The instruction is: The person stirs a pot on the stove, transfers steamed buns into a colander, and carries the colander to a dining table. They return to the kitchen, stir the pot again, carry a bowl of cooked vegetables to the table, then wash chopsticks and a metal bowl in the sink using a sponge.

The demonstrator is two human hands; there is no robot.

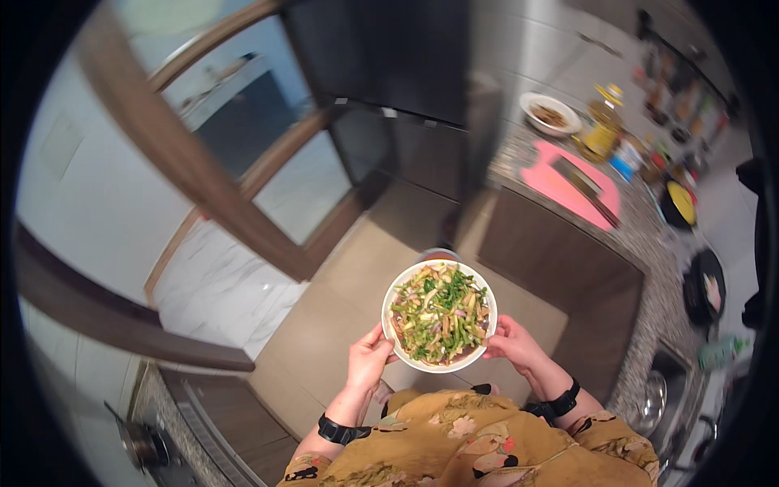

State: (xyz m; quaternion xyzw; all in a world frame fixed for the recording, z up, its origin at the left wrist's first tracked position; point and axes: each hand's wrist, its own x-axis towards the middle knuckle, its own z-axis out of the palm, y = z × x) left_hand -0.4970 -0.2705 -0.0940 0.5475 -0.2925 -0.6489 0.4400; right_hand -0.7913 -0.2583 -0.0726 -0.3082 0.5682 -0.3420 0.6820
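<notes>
A round white plate (pixel 387 304) heaped with chopped green vegetables and pale pieces (pixel 441 310) is held level in front of my body, above the tiled floor. My left hand (pixel 369 359) grips its lower left rim, with the thumb on the edge. On the lower right rim, my right hand (pixel 514 345) holds it in the same way. The fingers under the plate are hidden. Black bands sit on both forearms.
At the right, a granite counter (pixel 639 249) carries a pink cutting board (pixel 548 170) with a cleaver (pixel 584 189), a white bowl of food (pixel 551 114), an oil bottle (pixel 599 131) and a sink (pixel 663 371). A wooden door frame (pixel 201 170) stands left; a pot (pixel 140 444) is lower left.
</notes>
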